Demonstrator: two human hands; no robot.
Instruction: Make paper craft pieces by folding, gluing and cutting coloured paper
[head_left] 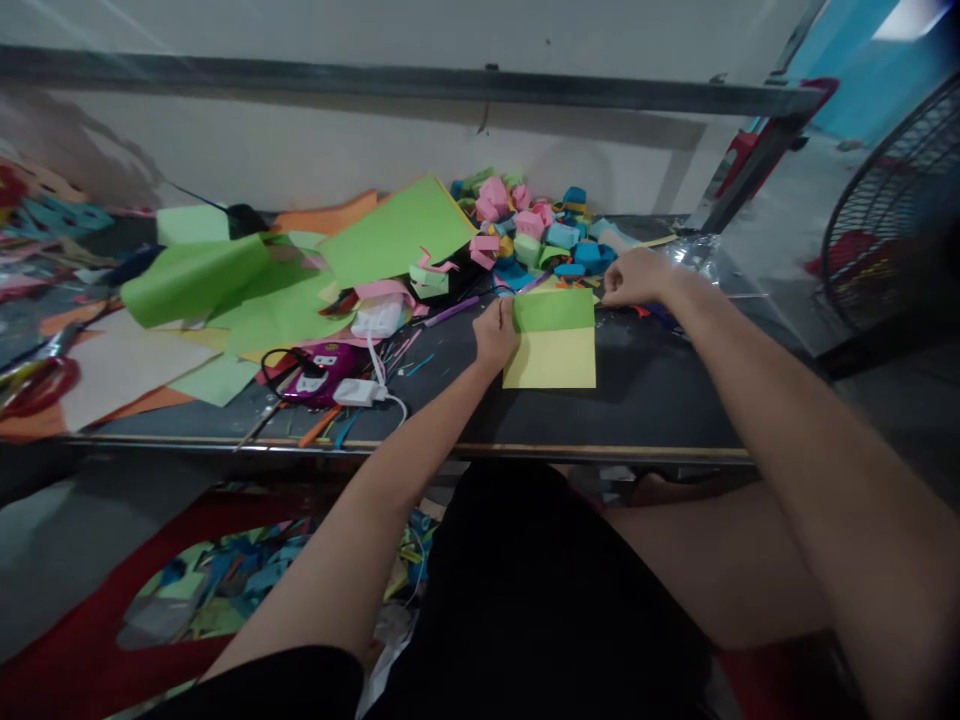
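A sheet of paper (551,355), green along the far strip and pale yellow on the near part, lies on the dark tabletop in front of me. My left hand (495,335) grips its left edge, thumb and fingers closed. Just beyond the sheet's far right corner is my right hand (637,278), its fingers curled together; whether anything small is between them is hidden. Behind the sheet rises a heap of small folded paper pieces (529,225) in pink, blue and green. A purple pen-like stick (451,311) lies left of my left hand.
Larger green paper sheets (401,235) spread over the left side of the table, with red-handled scissors (45,385) at the far left. A purple power strip (319,375) with white plugs and cables sits near the front edge. A fan (892,200) stands at right.
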